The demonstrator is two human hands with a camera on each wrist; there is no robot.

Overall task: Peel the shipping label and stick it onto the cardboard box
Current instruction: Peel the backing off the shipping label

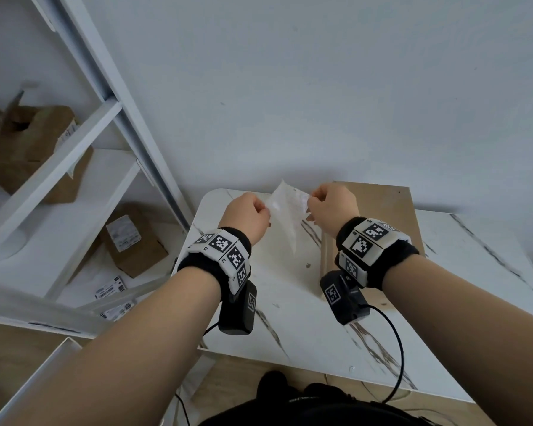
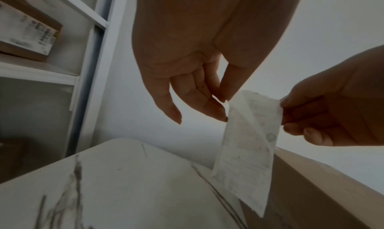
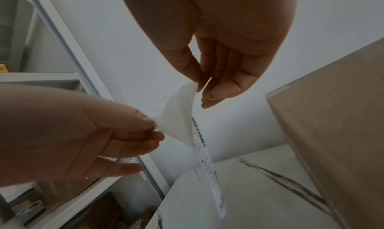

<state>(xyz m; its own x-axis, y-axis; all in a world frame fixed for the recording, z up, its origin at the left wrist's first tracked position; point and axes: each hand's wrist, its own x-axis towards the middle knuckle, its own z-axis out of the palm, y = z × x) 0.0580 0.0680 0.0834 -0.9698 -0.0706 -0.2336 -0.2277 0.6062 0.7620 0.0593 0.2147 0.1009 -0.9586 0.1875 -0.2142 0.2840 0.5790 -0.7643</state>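
I held the shipping label [image 1: 285, 207] up in the air between my two hands, above the far left part of the marble-patterned counter [image 1: 290, 318]. My left hand [image 1: 248, 216] had its grip closed on the sheet's left edge: in the right wrist view the thumb and forefinger pinched a plain white corner that flared away from the printed strip. My right hand [image 1: 333, 207] gripped the upper right edge, thumb against the fingers, with the paper caught between them. In the left wrist view the label [image 2: 247, 143] hung down from that pinch as a long, thin, translucent strip with faint print showing through, its lower end dangling free just above the counter [image 2: 124, 175]. In the right wrist view the sheet [image 3: 180, 115] looked split at the top, a blank white layer toward my left hand [image 3: 72, 134] and a strip with dark barcode-like marks running downward below my right hand [image 3: 224, 51].

The cardboard box [image 1: 379, 216] lay flat on the counter to the right of the label, under and beyond my right wrist, apart from the paper. To my left stood a white shelf [image 1: 83, 186] carrying several brown boxes [image 1: 136, 241], some with white labels on them, and a few loose label sheets [image 1: 110, 290] lay on its lower level.
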